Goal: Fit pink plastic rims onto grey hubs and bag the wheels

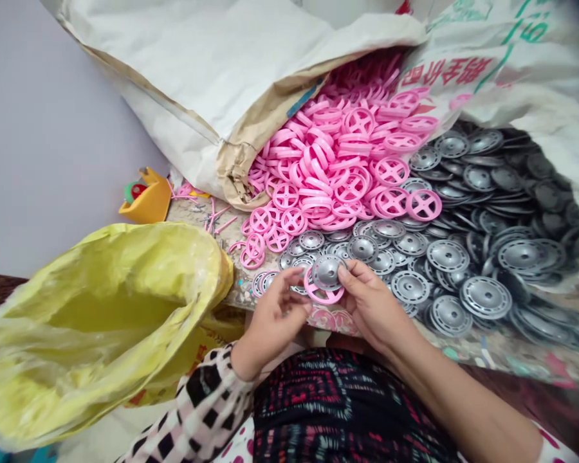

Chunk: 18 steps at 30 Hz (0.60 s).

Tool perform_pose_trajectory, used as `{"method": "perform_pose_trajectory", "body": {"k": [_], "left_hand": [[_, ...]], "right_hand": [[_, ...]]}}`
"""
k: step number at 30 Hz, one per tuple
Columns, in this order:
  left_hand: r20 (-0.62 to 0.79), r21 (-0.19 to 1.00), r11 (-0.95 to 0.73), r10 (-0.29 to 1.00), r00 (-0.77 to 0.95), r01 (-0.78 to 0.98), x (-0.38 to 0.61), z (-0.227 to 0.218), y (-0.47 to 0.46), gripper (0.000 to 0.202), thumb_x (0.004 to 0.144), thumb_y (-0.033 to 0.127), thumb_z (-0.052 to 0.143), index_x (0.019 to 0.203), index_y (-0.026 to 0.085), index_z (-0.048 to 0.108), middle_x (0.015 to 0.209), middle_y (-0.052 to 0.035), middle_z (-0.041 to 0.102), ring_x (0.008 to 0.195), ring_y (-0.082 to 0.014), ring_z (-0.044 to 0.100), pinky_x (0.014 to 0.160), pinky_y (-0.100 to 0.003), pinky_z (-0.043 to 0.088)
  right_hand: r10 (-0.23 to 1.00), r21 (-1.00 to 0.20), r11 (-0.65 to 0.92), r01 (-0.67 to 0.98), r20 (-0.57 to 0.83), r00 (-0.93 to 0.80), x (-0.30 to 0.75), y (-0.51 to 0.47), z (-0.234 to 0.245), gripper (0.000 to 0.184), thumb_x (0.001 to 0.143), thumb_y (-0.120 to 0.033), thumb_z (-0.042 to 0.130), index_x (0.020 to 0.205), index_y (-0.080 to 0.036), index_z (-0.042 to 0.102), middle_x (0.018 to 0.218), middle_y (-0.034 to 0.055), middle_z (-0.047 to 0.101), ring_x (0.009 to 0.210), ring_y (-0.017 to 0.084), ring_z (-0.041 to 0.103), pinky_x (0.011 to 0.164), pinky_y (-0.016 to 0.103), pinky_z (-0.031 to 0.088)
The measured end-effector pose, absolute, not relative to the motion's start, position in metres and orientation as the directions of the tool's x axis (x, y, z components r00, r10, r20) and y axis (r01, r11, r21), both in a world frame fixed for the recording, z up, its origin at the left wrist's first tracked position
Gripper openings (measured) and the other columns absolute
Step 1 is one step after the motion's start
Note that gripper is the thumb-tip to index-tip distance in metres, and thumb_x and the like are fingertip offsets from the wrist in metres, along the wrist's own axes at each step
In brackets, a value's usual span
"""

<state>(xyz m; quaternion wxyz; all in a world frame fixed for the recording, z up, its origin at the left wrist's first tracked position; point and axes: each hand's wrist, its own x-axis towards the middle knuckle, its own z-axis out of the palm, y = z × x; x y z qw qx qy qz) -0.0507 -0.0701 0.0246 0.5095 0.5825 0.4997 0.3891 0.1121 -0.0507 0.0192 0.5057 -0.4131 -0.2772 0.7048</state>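
My right hand (pixel 374 308) is closed on a grey slotted disc (pixel 328 271), its thumb pressing the disc's right edge. A pink spoked wheel (pixel 324 296) sits partly under that disc, apparently in the same grip. My left hand (pixel 275 321) is close to the wheel's left side with curled fingers and the thumb apart from them. Whether its fingertips touch the wheel I cannot tell. Several grey discs with pink rims (pixel 262 283) lie beyond the left fingers. Just past both hands, loose grey discs (pixel 363 248) and pink wheels (pixel 293 220) cover the work surface.
A white sack (pixel 164 71) spills pink wheels at the back. Grey discs pour from another printed white sack (pixel 535 106) at the right. An open yellow bag (pixel 193 244) stands left of the table edge (pixel 241 296). Behind it is an orange-yellow container (pixel 149 199).
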Motion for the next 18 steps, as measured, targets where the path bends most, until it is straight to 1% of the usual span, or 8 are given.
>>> {"method": "perform_pose_trajectory", "body": {"k": [2,4,6,8,11,13,16,18], "left_hand": [[-0.309,0.93,0.344,0.923,0.229,-0.132,-0.042,0.027,-0.064,0.043,0.081,0.03,0.063,0.121,0.019,0.052,0.099,-0.0075,0.064,0.076,-0.0158,0.064,0.071,-0.032,0.054],[-0.421,0.828,0.492,0.863,0.281,-0.269,-0.036,0.029,-0.058,0.035,0.078,0.032,0.068,0.107,0.015,0.058,0.087,-0.0055,0.065,0.07,-0.0148,0.064,0.068,-0.031,0.055],[-0.434,0.802,0.505,0.86,0.268,-0.32,-0.031,0.029,-0.054,0.03,0.074,0.029,0.073,0.095,0.013,0.06,0.084,-0.0047,0.066,0.071,-0.0143,0.065,0.07,-0.029,0.055],[-0.413,0.801,0.482,0.874,0.254,-0.355,-0.028,0.028,-0.053,0.029,0.073,0.028,0.074,0.095,0.014,0.061,0.087,-0.0046,0.067,0.076,-0.0147,0.065,0.072,-0.029,0.055],[-0.376,0.792,0.46,0.885,0.273,-0.401,-0.025,0.025,-0.054,0.03,0.075,0.026,0.074,0.1,0.015,0.062,0.093,-0.0044,0.067,0.081,-0.0145,0.065,0.076,-0.029,0.054],[-0.347,0.782,0.439,0.896,0.276,-0.443,-0.023,0.023,-0.055,0.029,0.075,0.024,0.073,0.1,0.016,0.062,0.096,-0.0036,0.067,0.083,-0.0139,0.065,0.078,-0.029,0.053],[-0.331,0.773,0.415,0.909,0.253,-0.48,-0.022,0.021,-0.057,0.028,0.074,0.023,0.074,0.097,0.018,0.061,0.098,-0.0025,0.066,0.085,-0.0139,0.063,0.08,-0.03,0.053],[-0.339,0.763,0.413,0.911,0.236,-0.497,-0.023,0.021,-0.057,0.028,0.073,0.022,0.074,0.096,0.018,0.06,0.099,-0.002,0.065,0.086,-0.0143,0.063,0.081,-0.032,0.053]], "right_hand": [[0.968,-0.896,-0.25,-0.366,-0.223,-0.117,0.117,-0.053,0.018,0.03,0.077,-0.049,0.067,0.08,-0.022,0.053,0.074,-0.0033,0.054,0.069,0.013,0.05,0.067,0.028,0.044],[0.992,-0.982,-0.119,-0.149,-0.11,-0.064,0.122,-0.053,0.016,0.028,0.082,-0.049,0.061,0.081,-0.022,0.055,0.079,-0.0009,0.055,0.076,0.015,0.051,0.073,0.03,0.043],[1.0,-0.999,0.003,0.038,0.004,0.014,0.128,-0.053,0.014,0.026,0.085,-0.047,0.057,0.082,-0.022,0.057,0.088,0.0016,0.056,0.086,0.017,0.051,0.079,0.031,0.042],[0.996,-0.996,0.05,0.076,0.055,0.069,0.133,-0.051,0.014,0.024,0.087,-0.045,0.055,0.084,-0.022,0.056,0.088,0.0017,0.055,0.086,0.017,0.051,0.079,0.031,0.042],[0.998,-0.997,0.044,0.058,0.046,0.044,0.137,-0.051,0.015,0.019,0.088,-0.04,0.054,0.087,-0.022,0.056,0.081,-0.0001,0.056,0.075,0.015,0.052,0.072,0.03,0.043],[0.995,-0.981,0.096,0.168,0.1,0.015,0.136,-0.053,0.017,0.015,0.088,-0.036,0.055,0.091,-0.022,0.059,0.083,0.0013,0.058,0.077,0.016,0.053,0.073,0.031,0.044],[0.961,-0.892,0.254,0.374,0.277,0.007,0.13,-0.055,0.017,0.013,0.088,-0.032,0.055,0.093,-0.022,0.062,0.092,0.0053,0.057,0.088,0.019,0.054,0.08,0.035,0.044],[0.947,-0.862,0.295,0.413,0.322,-0.006,0.127,-0.053,0.017,0.018,0.087,-0.032,0.057,0.101,-0.022,0.061,0.099,0.0072,0.056,0.092,0.021,0.054,0.081,0.035,0.045]]}}
